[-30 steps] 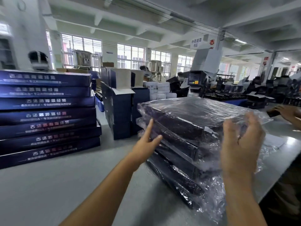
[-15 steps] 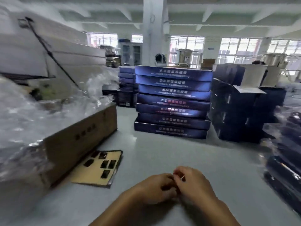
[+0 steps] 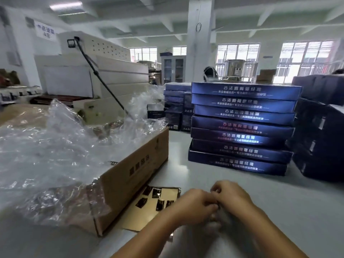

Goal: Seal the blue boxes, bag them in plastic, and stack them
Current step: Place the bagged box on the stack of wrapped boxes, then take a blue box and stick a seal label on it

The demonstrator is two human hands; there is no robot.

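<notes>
You are working in bright, even daylight that is pouring through the tall windows [image 3: 305, 58] beyond the counter's [image 3: 186, 175] far edge, and they are blowing out to near white. A ceiling lamp [image 3: 66, 6] is glowing overhead. The plastic film [image 3: 55, 149] at the left edge is throwing white glare, and the blue boxes [image 3: 242, 127] are catching a sheen. Your left hand [image 3: 193, 205] and right hand [image 3: 230, 194] are smearing, so the fingers [image 3: 216, 189] are reading poorly. The wide lens is bending the pillar [image 3: 200, 43].
</notes>
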